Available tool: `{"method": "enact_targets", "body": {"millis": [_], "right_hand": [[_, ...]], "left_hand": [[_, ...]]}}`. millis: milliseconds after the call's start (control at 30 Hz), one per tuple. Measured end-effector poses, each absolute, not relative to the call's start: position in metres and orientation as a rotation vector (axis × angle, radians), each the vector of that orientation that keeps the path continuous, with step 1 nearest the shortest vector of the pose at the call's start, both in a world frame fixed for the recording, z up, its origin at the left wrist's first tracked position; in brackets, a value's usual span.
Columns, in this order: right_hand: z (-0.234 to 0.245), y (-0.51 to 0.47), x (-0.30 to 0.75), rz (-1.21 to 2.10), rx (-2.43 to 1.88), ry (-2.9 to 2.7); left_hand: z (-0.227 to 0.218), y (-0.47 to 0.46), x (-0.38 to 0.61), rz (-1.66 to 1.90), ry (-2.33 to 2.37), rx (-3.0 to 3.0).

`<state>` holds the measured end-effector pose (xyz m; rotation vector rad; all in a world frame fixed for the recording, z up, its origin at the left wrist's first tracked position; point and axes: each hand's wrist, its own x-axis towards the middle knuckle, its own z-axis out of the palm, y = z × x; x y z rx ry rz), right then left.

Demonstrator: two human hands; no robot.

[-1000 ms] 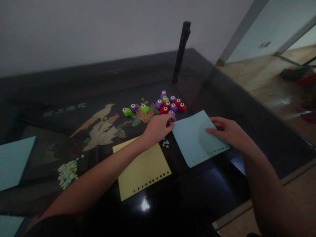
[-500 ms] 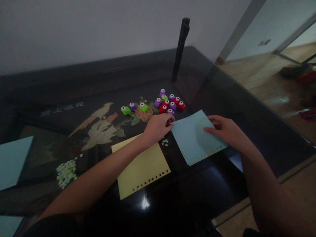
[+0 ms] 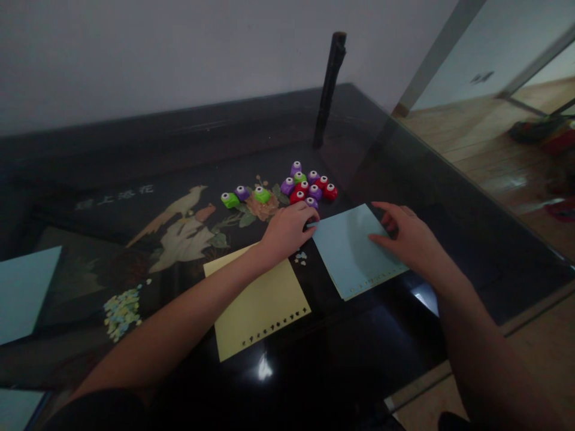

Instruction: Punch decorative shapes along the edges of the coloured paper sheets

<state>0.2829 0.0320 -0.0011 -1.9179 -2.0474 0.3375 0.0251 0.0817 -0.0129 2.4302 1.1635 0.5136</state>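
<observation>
At the far left of the glossy black surface [image 3: 336, 359], a plain blue sheet [image 3: 27, 293] is cut off by the edge of the view. To its right, a heap of small paper cutouts [image 3: 122, 312] in yellow, green and pale blue is spread, with an inlaid bird picture [image 3: 179, 236] set farther back. Next, a yellow sheet [image 3: 265, 308], punched with a row of small shapes along its near edge, is partly covered by the left forearm. Behind it, two green craft punches and a purple one [image 3: 241, 192] are placed apart from the larger cluster of purple, green and red punches [image 3: 309, 187]. By the left hand [image 3: 290, 230], the far left corner of the punched blue sheet [image 3: 348, 254] is pinched between thumb and fingers; this sheet lies to the right of the yellow one, with a few loose cutouts [image 3: 300, 258] scattered between. At its right side, the right hand [image 3: 399, 233] is held with thumb and fingers parted, the thumb over the paper.
</observation>
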Motion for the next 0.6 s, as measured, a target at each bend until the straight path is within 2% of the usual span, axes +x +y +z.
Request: {"method": "enact_targets", "body": {"millis": [100, 300, 400, 600], "right_hand": [[-0.002, 0.032, 0.282, 0.289, -1.877, -2.098], [-0.006, 0.036, 0.283, 0.475, -1.759, -2.127], [-0.004, 0.037, 0.284, 0.489, -1.755, -2.108], [0.019, 0.033, 0.272, 0.392, -1.784, -2.118]], "left_hand": [[-0.014, 0.082, 0.026, 0.502, 1.136, 2.495], [-0.010, 0.081, 0.024, 0.438, 1.083, 2.570], [0.007, 0.082, 0.008, 0.422, 1.015, 2.543], [0.050, 0.062, -0.062, 0.445, 1.284, 2.441]]}}
